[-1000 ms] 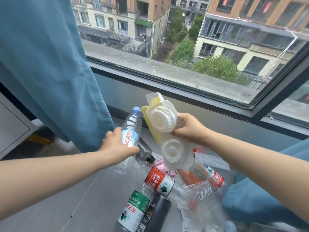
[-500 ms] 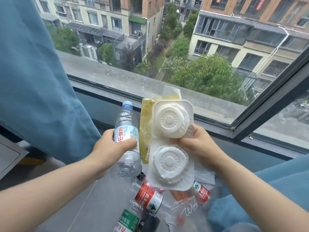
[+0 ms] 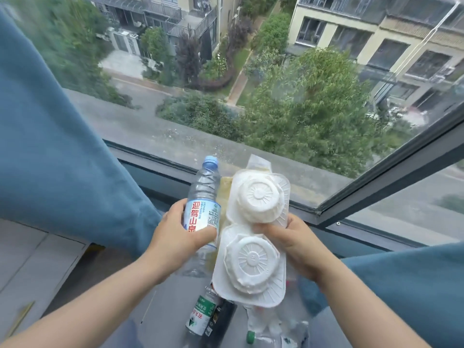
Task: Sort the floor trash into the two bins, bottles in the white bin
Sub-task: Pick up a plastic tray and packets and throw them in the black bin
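My left hand point(image 3: 175, 237) grips a clear water bottle point(image 3: 203, 199) with a blue cap and a white-and-blue label, held upright above the floor. My right hand point(image 3: 296, 242) holds a white plastic tray point(image 3: 253, 249) with two round moulded cups, and a yellow wrapper point(image 3: 224, 192) sits behind it. Bottle and tray are side by side, almost touching. Below them on the grey floor lie a green-labelled bottle point(image 3: 200, 315), a black bottle point(image 3: 221, 322) and clear plastic bags point(image 3: 273, 325). Neither bin is in view.
A large window point(image 3: 251, 109) with a dark frame point(image 3: 391, 194) runs right in front of me. A blue curtain point(image 3: 55, 151) hangs at the left, and blue fabric point(image 3: 406, 292) lies at the right. Pale floor tiles point(image 3: 30, 257) show at the lower left.
Both hands have risen with the bottle and the tray. The view has tilted up and closer to the window, so most of the floor trash has dropped below the frame.
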Demonstrator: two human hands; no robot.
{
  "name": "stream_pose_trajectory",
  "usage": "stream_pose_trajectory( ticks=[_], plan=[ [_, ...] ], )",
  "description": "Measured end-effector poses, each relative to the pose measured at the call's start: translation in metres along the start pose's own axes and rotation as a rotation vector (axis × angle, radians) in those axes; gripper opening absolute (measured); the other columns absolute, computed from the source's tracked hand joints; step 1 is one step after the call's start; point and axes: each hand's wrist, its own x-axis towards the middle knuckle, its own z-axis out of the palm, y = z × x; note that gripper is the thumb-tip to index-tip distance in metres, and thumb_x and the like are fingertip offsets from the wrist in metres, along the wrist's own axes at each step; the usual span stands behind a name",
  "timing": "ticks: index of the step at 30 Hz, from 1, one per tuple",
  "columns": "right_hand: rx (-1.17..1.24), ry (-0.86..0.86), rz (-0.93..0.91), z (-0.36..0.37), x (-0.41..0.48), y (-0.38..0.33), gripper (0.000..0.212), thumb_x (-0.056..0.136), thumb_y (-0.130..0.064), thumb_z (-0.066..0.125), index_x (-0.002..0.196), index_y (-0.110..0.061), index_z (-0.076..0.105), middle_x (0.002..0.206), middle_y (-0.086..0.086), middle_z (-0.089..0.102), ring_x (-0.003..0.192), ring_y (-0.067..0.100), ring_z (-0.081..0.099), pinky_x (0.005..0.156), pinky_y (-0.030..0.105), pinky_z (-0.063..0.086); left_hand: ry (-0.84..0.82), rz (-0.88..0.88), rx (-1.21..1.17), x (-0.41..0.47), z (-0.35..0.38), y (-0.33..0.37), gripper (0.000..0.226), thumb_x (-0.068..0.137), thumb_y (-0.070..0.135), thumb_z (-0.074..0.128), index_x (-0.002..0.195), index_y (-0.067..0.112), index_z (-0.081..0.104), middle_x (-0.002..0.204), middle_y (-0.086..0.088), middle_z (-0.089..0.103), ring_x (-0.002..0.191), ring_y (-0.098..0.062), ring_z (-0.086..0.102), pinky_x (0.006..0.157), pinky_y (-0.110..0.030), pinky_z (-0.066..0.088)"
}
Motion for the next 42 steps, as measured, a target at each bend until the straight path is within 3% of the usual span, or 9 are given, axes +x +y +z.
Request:
stream_pose_trajectory(
  ticks=[4,9,14,18,21,26,32,36,42],
  plan=[
    [0.061,-0.034,0.085,0.016,-0.059,-0.072,0.033,0.075,-0.004,0.071,0.107,0.002,0.067,0.1,0.016,0.071,0.084,0.022,0.068,0.071,0.029,0.056,-0.04,-0.015,-0.015,-0.056,-0.031,0.074,0.069,0.051,0.034,0.07,0.117,0.036,0.049,0.103,0.008,0.063,0.087,-0.008,0.062,0.064,-0.019,0.045],
    [0.146,-0.029,0.16,0.033,-0.134,-0.154,0.042,0.07,-0.011,0.07,0.112,-0.006,0.067,0.108,0.017,0.07,0.092,0.027,0.068,0.078,0.035,0.056,-0.082,-0.017,-0.006,-0.122,-0.067,0.164,0.06,0.052,0.034,0.071,0.108,0.039,0.049,0.103,0.005,0.064,0.089,-0.011,0.063,0.067,-0.021,0.048],
    [0.235,-0.013,0.19,0.053,-0.214,-0.235,0.039,0.071,-0.014,0.069,0.11,-0.009,0.067,0.104,0.016,0.071,0.087,0.027,0.07,0.072,0.034,0.056,-0.123,0.008,0.062,-0.189,-0.103,0.246,0.085,0.035,0.05,0.066,0.118,0.04,0.048,0.112,0.002,0.06,0.093,-0.013,0.062,0.075,-0.025,0.049],
    [0.269,0.022,0.156,0.07,-0.275,-0.287,0.038,0.071,-0.015,0.066,0.109,-0.009,0.067,0.101,0.016,0.07,0.086,0.027,0.069,0.072,0.034,0.057,-0.148,0.059,0.119,-0.237,-0.13,0.304,0.06,0.04,0.048,0.068,0.098,0.043,0.05,0.102,0.005,0.064,0.09,-0.014,0.062,0.077,-0.03,0.051],
    [0.313,0.1,0.114,0.082,-0.319,-0.31,0.041,0.072,-0.014,0.065,0.112,-0.009,0.066,0.107,0.019,0.068,0.094,0.032,0.065,0.083,0.04,0.055,-0.191,0.139,0.132,-0.269,-0.142,0.34,0.045,0.061,0.028,0.079,0.095,0.036,0.051,0.093,0.006,0.065,0.081,-0.009,0.061,0.065,-0.022,0.047],
    [0.416,0.273,0.049,0.101,-0.396,-0.312,0.053,0.071,-0.016,0.065,0.121,0.0,0.059,0.105,0.02,0.066,0.093,0.032,0.064,0.076,0.037,0.057,-0.335,0.259,0.153,-0.315,-0.151,0.372,0.057,0.065,0.021,0.077,0.116,0.03,0.053,0.092,0.008,0.066,0.076,-0.008,0.062,0.061,-0.021,0.044],
    [0.573,0.486,-0.035,0.116,-0.478,-0.284,0.053,0.068,-0.019,0.07,0.119,-0.004,0.062,0.112,0.021,0.067,0.097,0.032,0.066,0.078,0.038,0.055,-0.536,0.362,0.262,-0.364,-0.128,0.385,0.067,0.048,0.035,0.07,0.113,0.029,0.054,0.093,0.001,0.067,0.074,-0.015,0.063,0.061,-0.026,0.049],
    [0.628,0.605,-0.059,0.114,-0.523,-0.262,0.051,0.069,-0.022,0.068,0.117,-0.005,0.062,0.106,0.019,0.07,0.094,0.03,0.067,0.08,0.038,0.053,-0.626,0.385,0.294,-0.398,-0.1,0.388,0.053,0.052,0.03,0.071,0.102,0.035,0.053,0.09,0.0,0.067,0.075,-0.02,0.066,0.062,-0.033,0.053],
    [0.694,0.755,-0.099,0.081,-0.601,-0.231,0.05,0.061,-0.03,0.071,0.106,-0.009,0.065,0.09,0.011,0.067,0.084,0.024,0.064,0.08,0.037,0.048,-0.736,0.485,0.39,-0.461,-0.026,0.395,0.056,0.064,0.027,0.076,0.114,0.028,0.051,0.094,0.002,0.064,0.075,-0.013,0.064,0.052,-0.018,0.044]
  ],
)
